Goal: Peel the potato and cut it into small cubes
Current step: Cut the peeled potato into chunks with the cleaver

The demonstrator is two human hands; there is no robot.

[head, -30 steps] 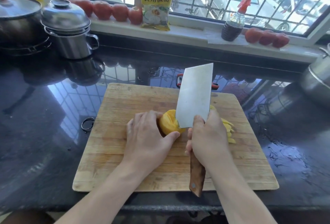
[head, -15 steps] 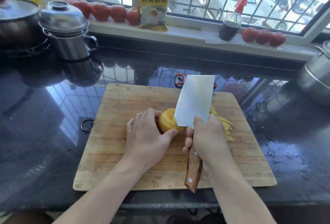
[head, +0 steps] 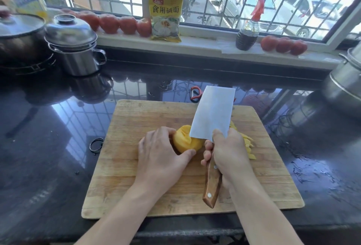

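Board [head: 136,176]: wooden, on a dark glossy counter [head: 48,147], near its front edge.
Potato [head: 185,140]: peeled and yellow, lying near the middle of the board, its right end under the blade.
Left hand [head: 162,155]: curled over the potato's left side, fingers bent on top, thumb pressed against the near side; it grips the potato.
Right hand [head: 228,151]: closed around the cleaver's wooden handle [head: 212,184], forefinger lying up the flat of the blade.
Cleaver [head: 213,112]: broad blade tilted, tip end pointing away from the person, lower edge meeting the potato's right end (whether it has bitten in cannot be told).
Slices [head: 248,145]: yellow cut pieces fanned on the board just right of the right hand, partly hidden by it.
Peeler [head: 195,93]: red, on the counter just beyond the board's far edge.
Ring [head: 96,144]: small dark loop on the counter beside the board's left edge.
Sill [head: 214,43]: tomatoes [head: 117,23], a yellow packet [head: 166,14], a dark bottle [head: 247,34].
Pot [head: 75,49]: lidded steel, back left on the counter.
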